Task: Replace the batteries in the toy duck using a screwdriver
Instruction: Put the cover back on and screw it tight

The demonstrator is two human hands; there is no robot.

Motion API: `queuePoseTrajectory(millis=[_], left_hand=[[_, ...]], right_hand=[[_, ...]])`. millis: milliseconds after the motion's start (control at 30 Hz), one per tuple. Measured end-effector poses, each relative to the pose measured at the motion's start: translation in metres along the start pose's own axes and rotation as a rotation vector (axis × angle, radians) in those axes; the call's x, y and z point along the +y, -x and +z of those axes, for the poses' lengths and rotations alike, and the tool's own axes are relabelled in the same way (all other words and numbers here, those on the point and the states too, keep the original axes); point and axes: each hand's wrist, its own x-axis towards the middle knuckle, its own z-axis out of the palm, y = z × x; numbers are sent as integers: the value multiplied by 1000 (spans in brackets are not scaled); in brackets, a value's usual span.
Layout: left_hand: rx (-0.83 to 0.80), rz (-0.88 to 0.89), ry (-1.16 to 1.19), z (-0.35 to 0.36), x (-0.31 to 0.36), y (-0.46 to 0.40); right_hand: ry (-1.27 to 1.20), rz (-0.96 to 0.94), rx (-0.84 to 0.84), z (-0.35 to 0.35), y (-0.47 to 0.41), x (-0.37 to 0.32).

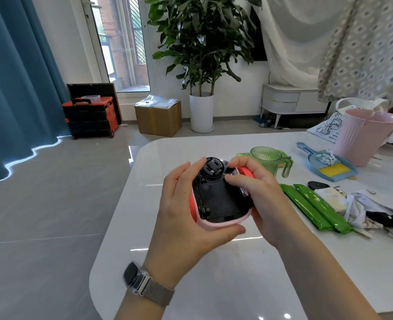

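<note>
Left grip [186,204]: it is cupping the duck [216,199] from the left, thumb curling under the near pink edge and fingers wrapping the far side, so the toy is being steadied with its underside facing up toward the camera.
Right grip [258,192]: it is clamping the duck's right side, fingers curling over the top edge near the round black fitting, probably bracing the body while the base is being inspected.
Duck position: it is being held in the air just above the near part of the worktop [214,285], between both hands, not resting on it.
Duck look: a black base plate is showing, with a flat rectangular panel that is likely the battery cover, a small black wheel at the lower left, and a round hub at the far end; a pink rim and orange-red parts are framing the black.
Cover: it is appearing to sit in place; no screw is clear enough to tell.
Screwdriver: none is showing in either hand.
Packets [313,209]: two green ones are lying on the worktop right of the hands.
Jug [267,160]: green, standing just beyond the duck.
</note>
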Motion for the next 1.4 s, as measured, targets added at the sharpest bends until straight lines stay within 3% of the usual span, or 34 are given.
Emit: queuePoseTrajectory(millis=[600,700,767,900,1033,1300,1400], left_hand=[[0,-52,98,-5,-3,-2],[1,-59,99,-5,-5,-1],[0,-55,91,-4,-5,0],[6,-51,96,-2,-4,0],[4,-48,87,-1,-4,-1],[14,-54,88,-2,-5,1],[28,-61,89,-2,-5,0]], right_hand=[[55,83,42,-10,-4,-2],[232,38,258,-40,-12,-1],[510,-6,395,-70,-15,9],[1082,176,384,-125,-19,52],[1234,337,322,-143,-25,80],[1406,349,323,-138,-41,93],[1345,344,372,-141,-40,87]])
